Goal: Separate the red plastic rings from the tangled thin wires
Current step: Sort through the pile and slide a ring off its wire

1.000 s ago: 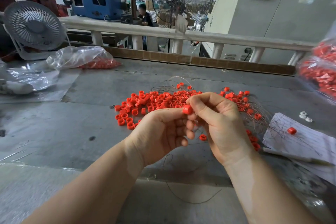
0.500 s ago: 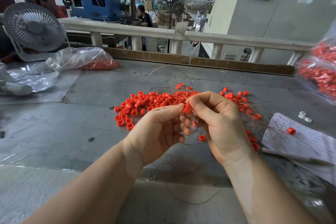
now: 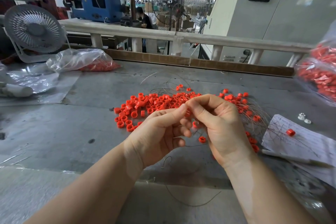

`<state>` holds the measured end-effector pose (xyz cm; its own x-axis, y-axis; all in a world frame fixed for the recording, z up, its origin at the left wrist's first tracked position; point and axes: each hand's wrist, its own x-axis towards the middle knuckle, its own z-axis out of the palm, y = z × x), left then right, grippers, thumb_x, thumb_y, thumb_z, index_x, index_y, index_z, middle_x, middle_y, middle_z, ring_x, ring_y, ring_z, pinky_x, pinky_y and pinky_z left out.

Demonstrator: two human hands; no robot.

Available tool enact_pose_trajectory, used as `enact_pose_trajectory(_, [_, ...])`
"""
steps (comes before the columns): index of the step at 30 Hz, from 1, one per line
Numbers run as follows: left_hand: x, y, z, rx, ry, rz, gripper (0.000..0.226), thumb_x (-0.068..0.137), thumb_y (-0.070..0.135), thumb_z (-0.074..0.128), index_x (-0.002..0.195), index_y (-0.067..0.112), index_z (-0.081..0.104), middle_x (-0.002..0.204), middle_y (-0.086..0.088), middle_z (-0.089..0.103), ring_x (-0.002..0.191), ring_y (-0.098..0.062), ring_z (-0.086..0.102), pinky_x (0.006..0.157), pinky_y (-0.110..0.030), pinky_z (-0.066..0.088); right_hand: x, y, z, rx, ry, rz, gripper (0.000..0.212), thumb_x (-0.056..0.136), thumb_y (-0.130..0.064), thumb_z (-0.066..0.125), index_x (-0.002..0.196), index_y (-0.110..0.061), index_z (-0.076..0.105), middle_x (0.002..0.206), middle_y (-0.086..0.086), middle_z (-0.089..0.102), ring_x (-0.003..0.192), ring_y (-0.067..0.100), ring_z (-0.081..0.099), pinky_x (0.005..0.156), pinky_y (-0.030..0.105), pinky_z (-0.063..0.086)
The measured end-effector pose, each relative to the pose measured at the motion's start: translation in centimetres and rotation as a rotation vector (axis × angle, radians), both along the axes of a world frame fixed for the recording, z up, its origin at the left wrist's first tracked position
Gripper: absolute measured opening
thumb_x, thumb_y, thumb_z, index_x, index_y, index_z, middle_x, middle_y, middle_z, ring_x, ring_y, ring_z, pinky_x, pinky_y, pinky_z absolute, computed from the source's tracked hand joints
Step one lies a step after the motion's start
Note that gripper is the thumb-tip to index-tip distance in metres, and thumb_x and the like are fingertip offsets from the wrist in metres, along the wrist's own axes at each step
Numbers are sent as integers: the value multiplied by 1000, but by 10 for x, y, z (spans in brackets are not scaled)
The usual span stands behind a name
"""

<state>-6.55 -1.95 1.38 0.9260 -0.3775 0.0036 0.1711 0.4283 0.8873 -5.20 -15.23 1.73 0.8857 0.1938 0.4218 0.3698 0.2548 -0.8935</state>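
Presently, your left hand [image 3: 160,132] and right hand [image 3: 221,125] meet above the grey table [image 3: 76,132], fingertips pinched together on one red ring [image 3: 188,112] that shows only as a sliver between them. Both hands are curled in a grasp; whether the right also holds a wire cannot be told for certain, though fine strands run from its fingers toward the tangle of thin wires [image 3: 254,114] on the right.

To do this step well, hold the wire steady with one hand and slide the ring along the strand with the other, rather than tugging sideways, which would likely kink the wire or tighten the tangle. Keep the pull in line with the strand.

The held ring's bore appears to point roughly left to right, between the two pinches, but it is too hidden to be sure. The wires' long axes fan out rightward and away from you.

Freed rings lie in a loose pile [image 3: 141,105] just beyond your left hand; others, still threaded, sit among the wires. A stray ring [image 3: 290,132] rests on a sheet of paper [image 3: 309,142] at right.
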Motion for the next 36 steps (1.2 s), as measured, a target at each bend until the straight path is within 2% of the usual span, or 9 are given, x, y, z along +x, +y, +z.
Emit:
enact_pose_trajectory(4, [1,0,-1,9,-25,29,18,73,24,60,60,14,66,58,0,62,49,-5,59,42,-17,48,2,0,-3,-55,-8,-68,8,76,-23,69,69,-22,71,55,-2,61,47,11,54,50,19,43])
enact_pose_trajectory(8, [2,1,-2,67,-113,146,13,68,20,64,57,13,64,55,-1,59,46,-7,55,43,-15,45,1,1,-3,-107,-16,-93,6,71,-31,69,71,-28,73,63,-6,66,58,4,58,53,15,43])
enact_pose_trajectory(12, [4,1,-5,118,-164,230,17,64,25,68,64,10,60,57,-2,60,49,-9,57,46,-17,46,1,2,-1,-111,30,-95,10,76,-25,65,71,-24,73,65,-5,67,60,5,60,53,16,44])
enact_pose_trajectory(16, [3,-3,-8,53,-174,241,19,67,25,68,76,9,64,66,-4,69,60,-11,67,52,-19,53,0,3,-2,-88,107,-65,24,71,-35,66,83,-16,72,78,4,72,68,14,65,63,22,51])
enact_pose_trajectory(21, [4,-6,-12,93,-233,289,22,69,24,67,88,12,71,81,-12,73,74,-17,71,66,-21,55,2,6,-6,-150,145,-70,31,70,-35,67,96,-19,72,96,7,73,98,24,68,92,45,51])
enact_pose_trajectory(24, [4,-6,-11,157,-259,330,25,71,25,64,89,8,68,75,-8,73,68,-15,70,61,-20,54,1,6,-6,-152,141,-78,27,69,-36,68,92,-22,74,91,6,74,93,22,69,86,42,54])
enact_pose_trajectory(29, [3,-5,-10,224,-269,358,22,78,22,64,86,2,65,65,-5,70,58,-11,67,55,-19,53,-2,7,-4,-164,112,-83,16,69,-36,67,78,-28,76,81,1,74,81,15,71,65,23,55])
enact_pose_trajectory(32, [3,-5,-10,264,-289,386,11,88,10,60,83,1,64,61,-4,69,53,-10,64,53,-19,51,-3,8,-4,-152,109,-98,14,69,-34,67,77,-28,77,78,1,74,77,14,70,64,21,53])
enact_pose_trajectory(36, [2,-6,-12,315,-334,439,10,89,9,60,82,2,64,61,-4,69,51,-10,62,52,-19,51,-1,10,-6,-151,108,-120,12,68,-34,67,74,-29,76,77,2,74,75,15,70,67,24,54])
